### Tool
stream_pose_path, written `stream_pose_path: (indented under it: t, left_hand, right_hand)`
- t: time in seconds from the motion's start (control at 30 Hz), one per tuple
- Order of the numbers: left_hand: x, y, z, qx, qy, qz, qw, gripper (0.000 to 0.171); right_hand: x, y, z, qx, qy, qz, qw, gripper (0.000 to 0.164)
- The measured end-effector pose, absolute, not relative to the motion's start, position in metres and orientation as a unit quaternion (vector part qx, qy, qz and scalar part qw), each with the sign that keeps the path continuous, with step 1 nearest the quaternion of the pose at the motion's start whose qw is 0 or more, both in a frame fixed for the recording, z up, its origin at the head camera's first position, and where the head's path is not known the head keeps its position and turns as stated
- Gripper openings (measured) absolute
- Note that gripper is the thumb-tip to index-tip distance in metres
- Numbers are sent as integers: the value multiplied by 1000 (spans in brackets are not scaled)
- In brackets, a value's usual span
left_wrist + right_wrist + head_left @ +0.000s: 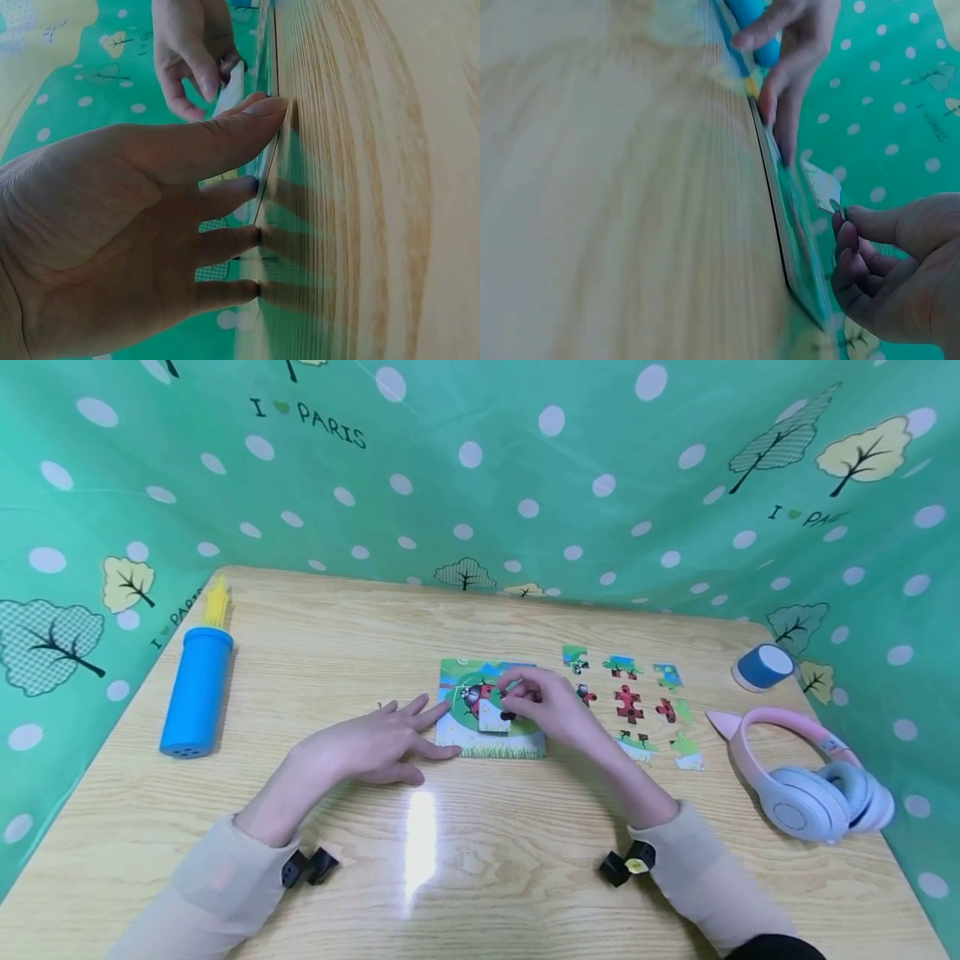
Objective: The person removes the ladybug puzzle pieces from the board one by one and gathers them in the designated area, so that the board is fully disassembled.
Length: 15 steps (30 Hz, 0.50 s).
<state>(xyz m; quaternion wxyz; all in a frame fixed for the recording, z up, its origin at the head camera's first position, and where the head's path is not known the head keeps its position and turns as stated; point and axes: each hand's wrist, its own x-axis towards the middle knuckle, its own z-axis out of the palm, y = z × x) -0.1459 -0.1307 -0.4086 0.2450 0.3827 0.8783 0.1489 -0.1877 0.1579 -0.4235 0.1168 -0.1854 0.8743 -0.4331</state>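
Note:
A flat puzzle board [450,737] with a ladybug picture lies in the middle of the wooden table [337,635]. Between thumb and fingers my right hand [551,702] pinches a puzzle piece [493,717] with a white and green print. That piece [823,184] is tilted and held above the board in the right wrist view. My left hand [367,743] is spread, palm down, its fingertips at the board's left edge. In the left wrist view the fingers of the left hand [127,217] are extended, with the tips touching down and nothing gripped.
Several loose puzzle pieces, one of them red [628,703], lie in rows right of the board. Farther right are pink and blue headphones [795,806] and a blue and white cylinder [765,668]. A blue hand pump [197,693] lies at the left. Behind hangs a green curtain [480,502].

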Motion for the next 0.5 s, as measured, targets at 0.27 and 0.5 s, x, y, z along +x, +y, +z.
stream_pose_path:
  t: [0.27, 0.5]
  left_hand:
    - [-146, -131, -406, 384, 877, 150, 247, 54]
    - [-146, -131, -409, 384, 877, 152, 245, 54]
  right_hand:
    - [-191, 208, -414, -165, 890, -408, 120, 22]
    - [-191, 243, -408, -150, 915, -354, 123, 20]
